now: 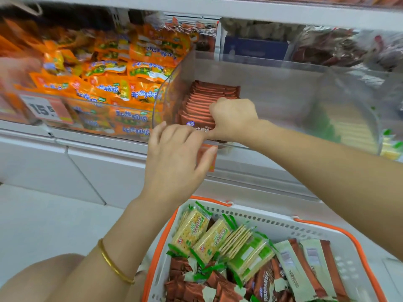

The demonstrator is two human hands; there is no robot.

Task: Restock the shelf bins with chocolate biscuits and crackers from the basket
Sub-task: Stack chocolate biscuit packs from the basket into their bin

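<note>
The clear bin [272, 64] is open at the top, but the upper shelf [218, 9] hangs over its back, so the way in is over the front lip. A row of biscuit packs [209, 94] stands on edge along the bin's left wall. The right hand [233, 118], fingers curled on the front packs, fills the space above them, and the left hand [174, 153] lies at the lip just beside it. Right of the row the bin floor is bare across to the right wall. Orange packs [113, 79] are heaped high in the left bin, and cracker packs [349, 127] stand in the right one. Below, the basket [261, 216] is open-topped, with its handles [340, 227] folded down along the rim.
</note>
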